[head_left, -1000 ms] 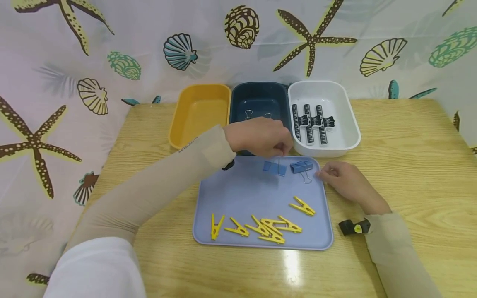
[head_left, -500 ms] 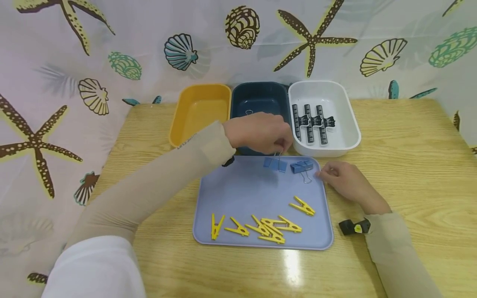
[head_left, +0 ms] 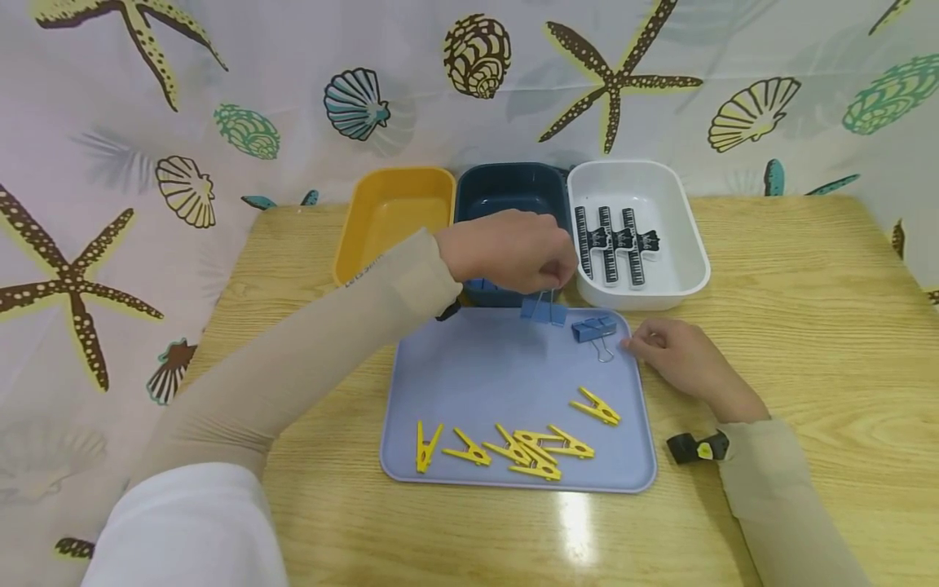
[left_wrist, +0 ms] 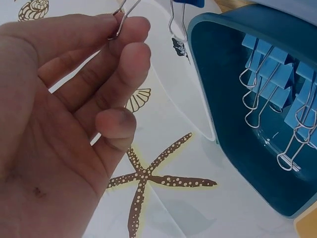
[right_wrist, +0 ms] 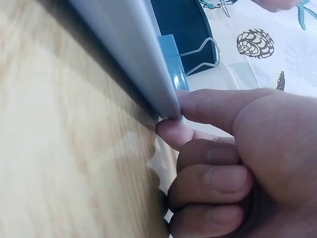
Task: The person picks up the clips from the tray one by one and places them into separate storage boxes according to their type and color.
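Note:
My left hand (head_left: 513,253) pinches a wire handle of a blue binder clip (head_left: 544,311), which hangs over the back edge of the lavender tray (head_left: 462,375). In the left wrist view the thumb and fingertips meet on the wire handle (left_wrist: 128,17); the held clip's body is out of that view. A second blue binder clip (head_left: 596,328) lies at the tray's back right corner. Beside it, my right hand (head_left: 678,359) grips the tray's right rim between thumb and index finger, as the right wrist view shows on the rim (right_wrist: 143,59). Several yellow clothespins (head_left: 535,452) lie toward the tray's front.
Behind the tray stand three bins in a row: a yellow bin (head_left: 399,169), a dark blue bin (head_left: 513,169) and a white bin (head_left: 689,281). Several blue binder clips (left_wrist: 272,74) lie in the dark blue one. Three black-and-white clips (head_left: 609,244) lie in the white one.
My left hand has risen slightly away from me, carrying the blue binder clip up toward the tray's back edge and the dark blue bin. The right hand stays on the tray rim.

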Tool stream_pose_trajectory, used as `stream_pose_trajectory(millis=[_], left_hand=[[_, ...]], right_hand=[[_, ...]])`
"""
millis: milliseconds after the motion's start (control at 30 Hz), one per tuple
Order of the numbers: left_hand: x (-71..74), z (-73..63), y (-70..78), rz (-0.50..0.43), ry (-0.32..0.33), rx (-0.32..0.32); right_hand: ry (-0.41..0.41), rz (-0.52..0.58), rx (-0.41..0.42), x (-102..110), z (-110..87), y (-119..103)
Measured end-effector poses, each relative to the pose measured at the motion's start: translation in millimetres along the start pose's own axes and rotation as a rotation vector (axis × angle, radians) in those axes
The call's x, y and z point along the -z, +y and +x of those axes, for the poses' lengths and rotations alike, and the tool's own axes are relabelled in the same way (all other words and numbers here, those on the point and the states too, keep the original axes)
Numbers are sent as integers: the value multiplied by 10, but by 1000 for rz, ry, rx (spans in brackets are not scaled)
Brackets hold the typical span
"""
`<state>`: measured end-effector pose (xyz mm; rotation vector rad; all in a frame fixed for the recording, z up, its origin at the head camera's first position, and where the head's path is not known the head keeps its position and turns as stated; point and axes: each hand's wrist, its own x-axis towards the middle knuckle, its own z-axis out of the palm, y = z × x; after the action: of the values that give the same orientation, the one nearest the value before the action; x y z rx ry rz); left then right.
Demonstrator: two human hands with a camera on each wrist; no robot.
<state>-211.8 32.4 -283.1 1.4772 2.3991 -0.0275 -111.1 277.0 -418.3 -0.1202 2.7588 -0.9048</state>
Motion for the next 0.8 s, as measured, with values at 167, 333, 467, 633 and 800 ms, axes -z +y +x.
stream_pose_trajectory(millis=[167,333,467,633,800], left_hand=[[1,4,-3,-10,13,-3],[27,-3,-11,-20,32,-14],[56,-15,-17,-38,46,-17],[77,-21,-26,-47,59,-15],[99,-21,-33,-20,54,8]], right_hand=[[0,0,0,-3,-1,6],[-1,-3,1,-6,1,19],[0,-7,1,0,3,15],[1,0,7,3,1,13],[4,-5,8,-2,5,31]])
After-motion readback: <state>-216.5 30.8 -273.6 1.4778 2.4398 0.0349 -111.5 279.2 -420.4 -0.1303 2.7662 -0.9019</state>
